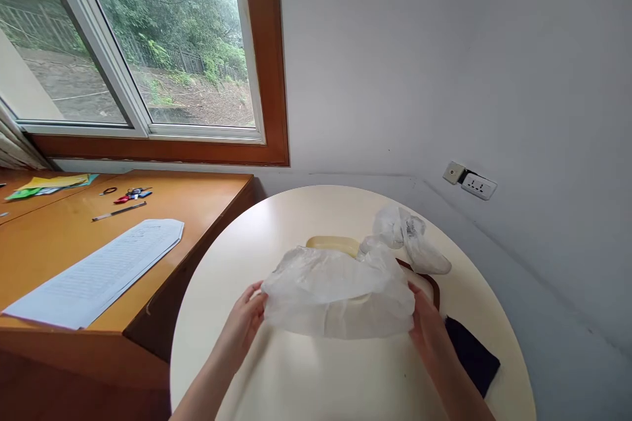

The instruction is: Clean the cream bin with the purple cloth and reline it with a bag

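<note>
A translucent white plastic bag (pixel 340 296) is stretched sideways between my two hands above the round table. Its left edge is pinched in my left hand (pixel 249 316), and the right edge is gripped by my right hand (pixel 424 319). Behind the bag, a pale yellow tray-like thing (pixel 333 243) shows only its far part. A brown-rimmed thing (pixel 433 289) lies partly hidden behind the bag and my right hand. Beside my right forearm rests a dark folded cloth (pixel 473 355).
Another crumpled clear plastic bag (pixel 415 240) lies toward the back right of the round cream table (pixel 217 316). On the wooden desk (pixel 217 194) at left are papers (pixel 103 276), a pen (pixel 118 211) and small coloured items (pixel 133 195). A wall socket (pixel 478 185) is at right.
</note>
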A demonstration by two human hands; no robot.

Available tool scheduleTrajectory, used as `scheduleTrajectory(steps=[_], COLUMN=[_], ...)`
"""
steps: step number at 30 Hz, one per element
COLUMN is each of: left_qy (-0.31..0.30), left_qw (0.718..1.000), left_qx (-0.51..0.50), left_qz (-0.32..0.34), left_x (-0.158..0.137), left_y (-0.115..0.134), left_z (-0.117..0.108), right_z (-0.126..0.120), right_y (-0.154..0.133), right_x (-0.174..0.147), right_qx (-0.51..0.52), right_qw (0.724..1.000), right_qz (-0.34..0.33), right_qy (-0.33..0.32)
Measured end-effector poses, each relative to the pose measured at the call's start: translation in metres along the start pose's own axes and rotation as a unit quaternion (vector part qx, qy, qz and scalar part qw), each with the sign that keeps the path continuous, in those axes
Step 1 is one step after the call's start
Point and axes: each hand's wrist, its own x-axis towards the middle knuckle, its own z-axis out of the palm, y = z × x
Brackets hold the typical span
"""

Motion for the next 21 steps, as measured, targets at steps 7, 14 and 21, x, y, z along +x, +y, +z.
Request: scheduleTrajectory(steps=[7, 14, 21], left_qy=[-0.06, -0.194, -0.207], left_qw=[0.975, 0.874, 0.906], left_qx=[0.189, 0.437, 0.34], left_qz=[0.104, 0.088, 0.144], left_x=[0.006, 0.016, 0.023], left_y=[0.059, 0.08, 0.083], left_z=[0.016, 0.046, 0.062], right_z=[0.017, 0.053, 0.046], right_y=[-0.057, -0.102, -0.102], right_x=[0.013, 0.015, 0.029], right_qx=[-0.083, -0.355, -0.369], right_qw=[0.956, 0.892, 0.874], right_qz=[-0.273, -0.168, -0.067], right_qy=[0.064, -0.224, -0.309])
